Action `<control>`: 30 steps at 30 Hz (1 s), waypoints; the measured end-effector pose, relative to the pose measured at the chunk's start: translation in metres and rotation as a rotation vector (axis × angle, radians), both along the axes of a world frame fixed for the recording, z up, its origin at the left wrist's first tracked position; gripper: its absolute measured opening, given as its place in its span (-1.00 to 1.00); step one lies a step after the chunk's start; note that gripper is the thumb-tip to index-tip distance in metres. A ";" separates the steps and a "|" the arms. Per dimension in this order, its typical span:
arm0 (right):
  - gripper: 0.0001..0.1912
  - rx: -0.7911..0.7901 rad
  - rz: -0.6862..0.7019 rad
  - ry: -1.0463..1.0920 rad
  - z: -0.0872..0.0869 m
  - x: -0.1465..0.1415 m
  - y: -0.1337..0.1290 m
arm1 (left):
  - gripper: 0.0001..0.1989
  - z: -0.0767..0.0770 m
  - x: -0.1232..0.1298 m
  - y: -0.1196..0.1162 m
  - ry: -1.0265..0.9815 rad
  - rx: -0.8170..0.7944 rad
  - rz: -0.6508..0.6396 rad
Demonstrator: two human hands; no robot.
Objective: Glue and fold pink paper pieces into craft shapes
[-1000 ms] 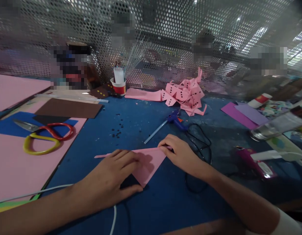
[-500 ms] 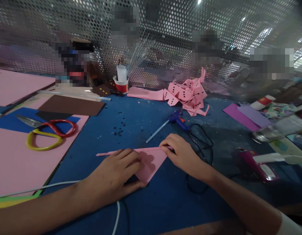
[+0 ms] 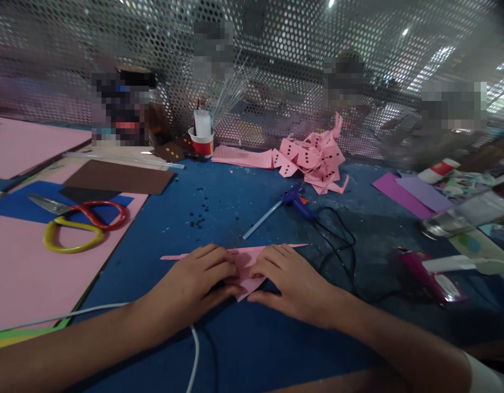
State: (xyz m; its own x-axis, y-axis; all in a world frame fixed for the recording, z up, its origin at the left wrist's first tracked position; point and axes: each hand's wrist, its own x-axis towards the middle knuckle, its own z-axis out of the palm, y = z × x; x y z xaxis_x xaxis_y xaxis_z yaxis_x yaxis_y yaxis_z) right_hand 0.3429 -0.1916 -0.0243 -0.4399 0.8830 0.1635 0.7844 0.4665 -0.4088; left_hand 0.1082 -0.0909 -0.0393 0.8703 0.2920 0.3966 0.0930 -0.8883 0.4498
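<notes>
Pink folded paper (image 3: 244,268) lay on the blue table (image 3: 235,349) between my left hand (image 3: 195,279), fingers bent against it, and my right hand (image 3: 299,281), curled over its other side, any pinch impossible to tell, and I judged that uneven pressure could skew its crease.
</notes>
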 end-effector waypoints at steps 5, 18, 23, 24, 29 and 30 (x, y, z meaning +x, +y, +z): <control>-0.71 0.063 0.003 -0.050 -0.006 0.000 0.003 | -0.90 0.002 -0.002 0.000 -0.040 -0.032 0.004; -0.73 0.050 -0.093 0.163 -0.008 0.000 0.009 | -0.84 -0.001 -0.011 -0.002 -0.037 -0.059 0.102; -0.80 -0.013 -0.169 0.195 -0.007 -0.002 0.009 | -0.84 -0.001 -0.016 -0.006 0.006 0.120 0.118; -0.81 -0.017 -0.176 0.190 -0.006 -0.003 0.009 | -0.81 -0.002 -0.017 -0.007 0.010 0.181 0.084; -0.83 -0.007 -0.201 0.163 -0.007 -0.005 0.008 | -0.59 -0.008 -0.021 -0.008 0.109 0.356 0.041; -0.84 -0.007 -0.209 0.165 -0.007 -0.005 0.007 | -0.57 -0.009 -0.021 -0.008 0.120 0.366 0.042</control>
State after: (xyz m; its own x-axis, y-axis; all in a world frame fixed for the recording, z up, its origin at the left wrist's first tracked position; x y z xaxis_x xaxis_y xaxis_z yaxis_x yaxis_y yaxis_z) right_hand 0.3382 -0.1842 -0.0312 -0.2158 0.9533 0.2115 0.7857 0.2981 -0.5421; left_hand 0.0873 -0.0991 -0.0478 0.9072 0.1865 0.3770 0.1657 -0.9823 0.0871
